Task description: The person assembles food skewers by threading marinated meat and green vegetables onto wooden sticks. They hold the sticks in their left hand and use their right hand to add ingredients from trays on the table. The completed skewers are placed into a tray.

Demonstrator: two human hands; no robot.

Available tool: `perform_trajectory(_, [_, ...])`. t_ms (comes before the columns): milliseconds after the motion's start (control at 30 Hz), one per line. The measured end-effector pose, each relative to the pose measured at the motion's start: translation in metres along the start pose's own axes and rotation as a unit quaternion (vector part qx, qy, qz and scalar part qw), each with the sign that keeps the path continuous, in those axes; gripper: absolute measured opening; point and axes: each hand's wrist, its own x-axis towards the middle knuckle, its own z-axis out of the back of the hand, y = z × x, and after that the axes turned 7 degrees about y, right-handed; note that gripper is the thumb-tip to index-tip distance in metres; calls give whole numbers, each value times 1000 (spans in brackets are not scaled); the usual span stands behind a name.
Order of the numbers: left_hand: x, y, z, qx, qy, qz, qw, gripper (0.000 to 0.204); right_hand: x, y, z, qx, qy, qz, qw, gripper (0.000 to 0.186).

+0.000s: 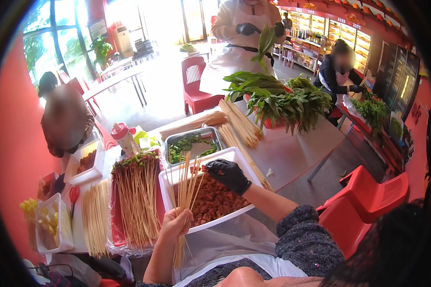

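My bare left hand [176, 224] is wrapped round a bundle of bamboo skewers [186, 189], which fan upward over the near left edge of a white plastic tub [232, 154]. Dark red diced meat [218, 203] fills much of that tub. Above the meat, my right hand [229, 176] in a black glove is closed, its fingertips pinching a small piece of meat [204, 169] beside the skewers' upper part. Just beyond the tub sits a metal tray [218, 138] with cut green vegetable pieces [179, 150], perhaps peppers. Whether the meat touches a skewer is too small to tell.
Left of the tub, a red tray [160, 179] holds loaded skewers [136, 198], beside loose skewers [95, 217]. Farther back stand a pink-capped bottle [124, 138], skewer bundles [242, 123] and leafy greens [282, 100]. Red chairs [364, 196] are at right; several people work around.
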Motion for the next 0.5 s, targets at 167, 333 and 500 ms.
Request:
perform_trajectory(167, [1, 2, 3, -10, -2, -1, 1000, 27, 3, -2, -7, 3, -17, 65, 998, 14])
perform_trajectory(333, [1, 1, 2, -4, 4, -12, 1000, 27, 1, -5, -8, -16, -22, 93, 995, 13])
perform_trajectory(500, [1, 2, 4, -19, 12, -22, 1000, 26, 1, -4, -10, 0, -9, 61, 998, 12])
